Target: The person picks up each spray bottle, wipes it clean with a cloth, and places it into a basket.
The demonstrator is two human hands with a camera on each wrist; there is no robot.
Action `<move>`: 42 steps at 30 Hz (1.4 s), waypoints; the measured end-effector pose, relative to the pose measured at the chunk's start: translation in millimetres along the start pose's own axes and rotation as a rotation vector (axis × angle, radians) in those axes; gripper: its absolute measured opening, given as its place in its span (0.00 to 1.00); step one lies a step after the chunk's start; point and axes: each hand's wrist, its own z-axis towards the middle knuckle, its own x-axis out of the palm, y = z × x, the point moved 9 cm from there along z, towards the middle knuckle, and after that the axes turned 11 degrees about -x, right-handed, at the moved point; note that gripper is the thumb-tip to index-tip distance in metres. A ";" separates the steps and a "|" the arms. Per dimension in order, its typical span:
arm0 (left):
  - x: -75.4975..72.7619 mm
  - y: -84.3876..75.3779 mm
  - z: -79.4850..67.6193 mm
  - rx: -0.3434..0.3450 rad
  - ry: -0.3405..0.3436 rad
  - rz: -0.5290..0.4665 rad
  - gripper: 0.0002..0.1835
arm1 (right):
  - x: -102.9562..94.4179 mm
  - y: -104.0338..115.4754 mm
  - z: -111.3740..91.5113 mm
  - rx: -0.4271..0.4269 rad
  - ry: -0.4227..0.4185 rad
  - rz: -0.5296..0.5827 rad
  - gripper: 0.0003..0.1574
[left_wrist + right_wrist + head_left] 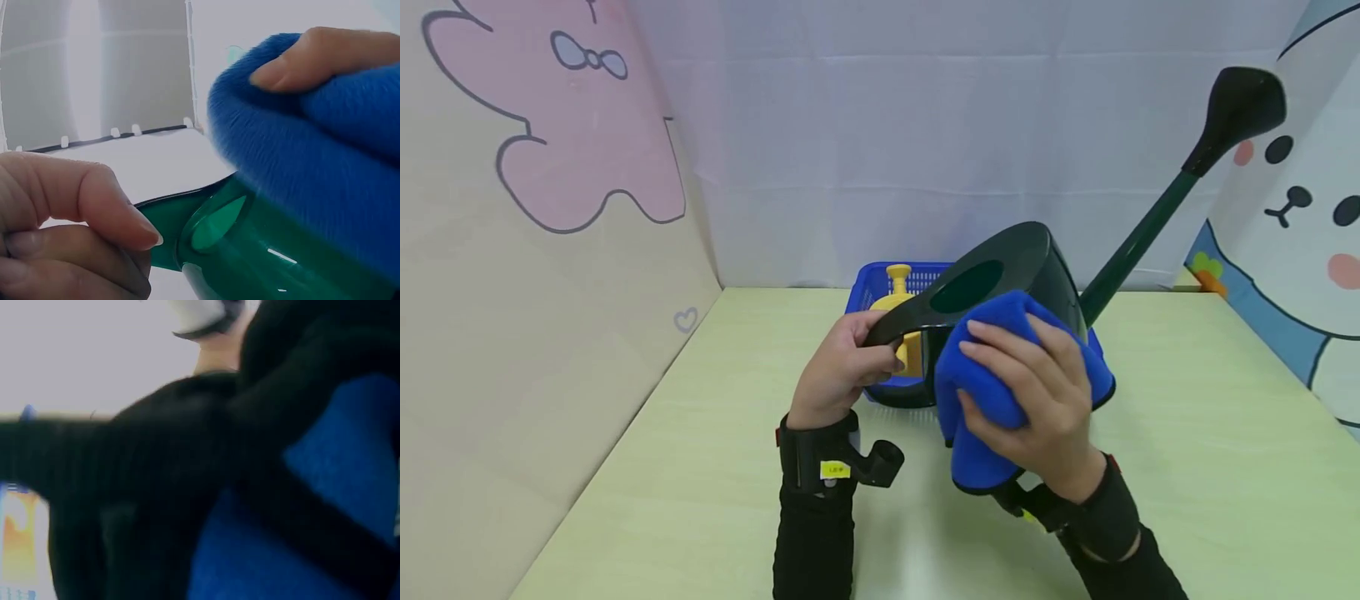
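Observation:
My left hand grips the handle of a dark green watering can, which is held tilted above the table. Its long spout points up to the right and ends in a black head. In my right hand is a blue cloth with dark edging, bunched under the fingers and laid over the side of the can. The left wrist view shows the fluffy cloth right above the shiny green body. Dark blurred shapes and blue cloth fill much of the right wrist view.
Behind the can, a blue plastic basket stands on the pale table, holding a yellow object with a knob on top. The can hides much of the basket. A white curtain hangs at the back, with cartoon-printed panels on both sides.

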 end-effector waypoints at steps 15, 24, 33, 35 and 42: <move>-0.2 -3.5 -6.7 0.022 0.023 0.102 0.12 | -49.8 -96.4 -34.5 0.695 -0.417 0.465 0.18; -7.7 -1.9 -6.4 0.007 -0.030 0.045 0.08 | -38.8 -63.1 -16.4 0.462 -0.243 0.133 0.24; -9.5 -0.3 -3.7 0.003 -0.060 -0.093 0.08 | 12.3 3.2 -2.3 0.017 0.065 0.000 0.23; -10.8 0.1 -3.2 0.009 -0.067 -0.103 0.10 | 26.8 16.6 -3.7 -0.066 0.164 0.001 0.23; -16.6 -1.0 -5.3 0.028 -0.056 -0.162 0.06 | 37.3 23.5 -6.9 -0.137 0.246 0.030 0.24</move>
